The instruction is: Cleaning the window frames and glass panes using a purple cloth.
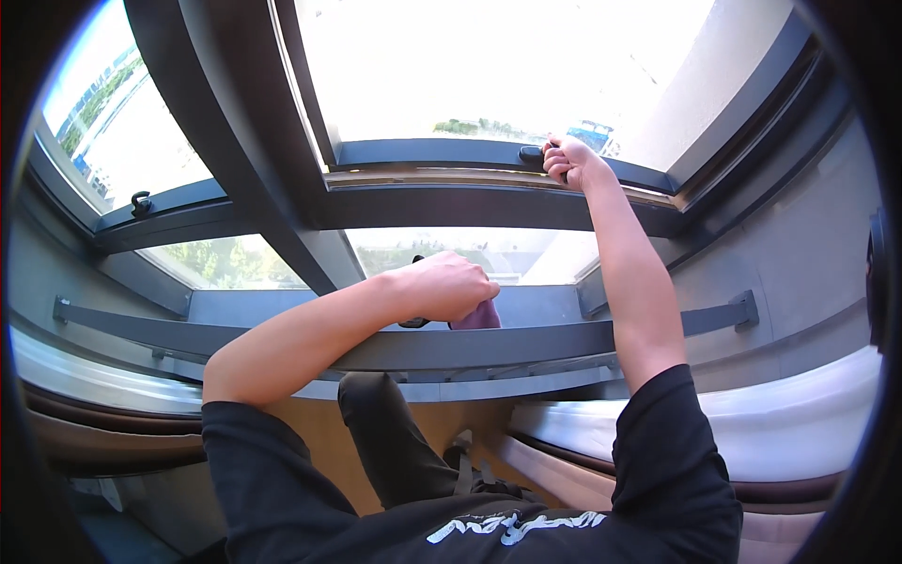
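Note:
My right hand (pixel 571 162) is closed around the black window handle (pixel 532 153) on the lower rail of the window sash (pixel 423 152), which has a dark grey frame. That arm reaches up and forward. My left hand (pixel 449 285) is bent inward over the grey guard rail (pixel 451 348), in front of the lower pane. Its fingers are curled on a purple cloth (pixel 477 317) that hangs below them. Part of a black object (pixel 413 322) shows beside the left wrist; the hand and forearm hide most of it, and its kind cannot be made out.
A second window with a black handle (pixel 141 203) is at the left, beyond a thick dark mullion (pixel 254 122). The guard rail crosses in front of me, fixed at a bracket (pixel 744 310). Curtains (pixel 789 414) hang on both sides. My knee (pixel 371 404) is near the rail.

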`<state>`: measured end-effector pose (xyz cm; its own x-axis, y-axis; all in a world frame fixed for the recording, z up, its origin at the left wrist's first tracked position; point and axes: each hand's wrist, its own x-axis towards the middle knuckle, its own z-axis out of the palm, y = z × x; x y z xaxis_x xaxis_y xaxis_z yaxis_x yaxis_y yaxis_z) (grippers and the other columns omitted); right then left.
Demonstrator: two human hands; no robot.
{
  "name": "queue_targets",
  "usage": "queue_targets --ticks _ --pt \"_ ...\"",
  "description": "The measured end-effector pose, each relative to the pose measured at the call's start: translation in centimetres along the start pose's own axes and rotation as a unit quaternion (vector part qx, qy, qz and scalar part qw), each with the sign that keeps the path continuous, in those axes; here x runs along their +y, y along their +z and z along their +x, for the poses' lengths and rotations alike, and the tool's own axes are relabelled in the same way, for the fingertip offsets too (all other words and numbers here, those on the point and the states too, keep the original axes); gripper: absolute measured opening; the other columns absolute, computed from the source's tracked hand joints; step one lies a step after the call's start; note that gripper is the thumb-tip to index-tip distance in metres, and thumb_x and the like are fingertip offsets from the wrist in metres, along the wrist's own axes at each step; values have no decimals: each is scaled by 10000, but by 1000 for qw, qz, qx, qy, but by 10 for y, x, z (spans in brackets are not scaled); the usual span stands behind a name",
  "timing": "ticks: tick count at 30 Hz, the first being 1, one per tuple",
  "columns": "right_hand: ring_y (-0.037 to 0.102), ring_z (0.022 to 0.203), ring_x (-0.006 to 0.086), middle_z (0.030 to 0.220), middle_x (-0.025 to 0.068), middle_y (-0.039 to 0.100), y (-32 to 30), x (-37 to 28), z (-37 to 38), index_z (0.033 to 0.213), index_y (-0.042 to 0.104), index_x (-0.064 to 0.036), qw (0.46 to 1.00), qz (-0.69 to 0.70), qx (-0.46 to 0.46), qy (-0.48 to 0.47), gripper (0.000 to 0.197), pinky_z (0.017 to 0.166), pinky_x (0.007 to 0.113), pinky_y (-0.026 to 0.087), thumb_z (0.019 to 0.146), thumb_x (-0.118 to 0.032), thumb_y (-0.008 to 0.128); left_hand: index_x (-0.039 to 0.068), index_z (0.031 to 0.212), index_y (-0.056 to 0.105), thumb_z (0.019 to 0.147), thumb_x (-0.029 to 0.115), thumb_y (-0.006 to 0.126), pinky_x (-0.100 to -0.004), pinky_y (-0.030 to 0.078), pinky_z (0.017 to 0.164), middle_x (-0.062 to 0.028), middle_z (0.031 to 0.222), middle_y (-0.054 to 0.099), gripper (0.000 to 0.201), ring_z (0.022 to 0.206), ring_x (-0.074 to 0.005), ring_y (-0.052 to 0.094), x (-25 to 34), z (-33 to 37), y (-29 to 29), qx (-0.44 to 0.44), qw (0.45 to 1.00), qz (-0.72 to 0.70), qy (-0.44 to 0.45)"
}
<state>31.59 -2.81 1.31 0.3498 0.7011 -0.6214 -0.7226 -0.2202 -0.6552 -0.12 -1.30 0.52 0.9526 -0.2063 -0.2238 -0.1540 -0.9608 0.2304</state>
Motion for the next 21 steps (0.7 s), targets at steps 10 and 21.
queue_targets --ticks 10,21 --pt "242 405 9 535 -93 319 15 13 -5 718 423 -145 975 -170 119 -81 330 318 167 141 1007 -220 281 -4 992 648 872 46 518 -393 524 763 -175 910 692 184 867 -300 679 -17 -4 1 12 1000 -22 -16" --pt "261 415 2 531 -107 326 8 29 -25 645 391 -192 971 -185 132 -71 377 341 152 155 1011 -277 362 24 1030 661 885 85 441 -412 512 815 -162 929 685 270 920 -318 656 -33 -24 -10 8 997 -24 -72"
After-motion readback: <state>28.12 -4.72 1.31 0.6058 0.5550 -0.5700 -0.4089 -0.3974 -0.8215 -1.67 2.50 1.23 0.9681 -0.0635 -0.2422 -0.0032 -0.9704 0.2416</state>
